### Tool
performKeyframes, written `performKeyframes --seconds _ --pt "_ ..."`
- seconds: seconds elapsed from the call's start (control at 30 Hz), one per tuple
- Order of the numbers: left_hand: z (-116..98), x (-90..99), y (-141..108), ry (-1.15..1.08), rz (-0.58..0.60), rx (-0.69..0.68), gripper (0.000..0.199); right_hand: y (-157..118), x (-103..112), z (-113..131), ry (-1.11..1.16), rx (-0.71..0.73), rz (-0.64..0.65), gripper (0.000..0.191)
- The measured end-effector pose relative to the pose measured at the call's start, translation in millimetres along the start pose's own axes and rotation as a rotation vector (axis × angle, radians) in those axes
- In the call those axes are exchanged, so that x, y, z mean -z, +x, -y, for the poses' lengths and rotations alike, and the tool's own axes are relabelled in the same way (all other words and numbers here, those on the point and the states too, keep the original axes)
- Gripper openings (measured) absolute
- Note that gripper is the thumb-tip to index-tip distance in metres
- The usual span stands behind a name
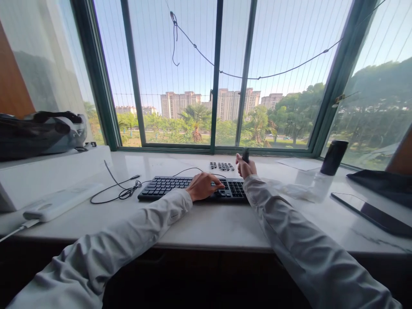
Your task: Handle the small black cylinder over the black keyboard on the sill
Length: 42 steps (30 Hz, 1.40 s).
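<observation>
Sleeved forearms (289, 223) cross the desk (212, 227) to a keyboard (165, 185), likely light, stiff, best held by its ends. Left hand (202, 186) bunches over it, pinch unclear; right hand (247, 168) clasps a dark object (246, 155).
</observation>
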State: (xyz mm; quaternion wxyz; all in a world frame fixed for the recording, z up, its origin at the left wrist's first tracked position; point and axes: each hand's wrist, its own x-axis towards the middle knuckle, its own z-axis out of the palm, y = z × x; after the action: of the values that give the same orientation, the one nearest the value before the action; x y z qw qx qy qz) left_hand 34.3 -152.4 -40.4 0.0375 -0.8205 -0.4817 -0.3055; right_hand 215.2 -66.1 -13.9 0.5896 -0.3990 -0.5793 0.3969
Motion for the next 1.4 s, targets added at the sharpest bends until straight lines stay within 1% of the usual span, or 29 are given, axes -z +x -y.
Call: performKeyframes --seconds 0.07,0.13,0.2,0.33,0.43,0.57,0.7,0.97,1.2,1.4 --pt "-4 0.9 -1 -0.047 0.029 0.001 0.037 -4 -6 3 0.238 -0.104 0.05 0.04" --pt "-9 1.6 -3 -0.092 0.057 -0.002 0.04 -9 -12 6 0.381 -0.132 0.073 0.042" --pt "-12 1.6 -4 -0.118 0.08 -0.014 0.041 -16 -17 9 0.476 -0.126 0.09 0.042" --pt "-14 -1.5 -5 -0.102 0.098 -0.041 0.041 -26 -19 11 0.579 -0.143 0.124 0.04" --pt "-11 -4.4 -5 -0.09 0.09 -0.039 0.037 -29 -16 8 0.598 -0.183 0.156 0.038" --pt "-8 -5.7 -4 -0.126 0.096 -0.072 0.032 -28 -10 3 0.569 -0.261 0.164 0.039" --pt "-7 -6.2 -4 -0.174 0.096 -0.064 0.03 -27 -7 0 0.554 -0.275 0.164 0.039" --pt "-2 -8.6 0 -0.322 0.152 -0.043 0.031 -33 -13 2 0.563 -0.316 0.17 0.036" --pt "-4 -6.0 1 -0.358 0.184 0.01 0.032 -33 -13 -5 0.588 -0.384 0.178 0.037" --pt "-4 -5.9 1 -0.366 0.188 0.015 0.033 -38 -15 -4 0.663 -0.438 0.166 0.036"
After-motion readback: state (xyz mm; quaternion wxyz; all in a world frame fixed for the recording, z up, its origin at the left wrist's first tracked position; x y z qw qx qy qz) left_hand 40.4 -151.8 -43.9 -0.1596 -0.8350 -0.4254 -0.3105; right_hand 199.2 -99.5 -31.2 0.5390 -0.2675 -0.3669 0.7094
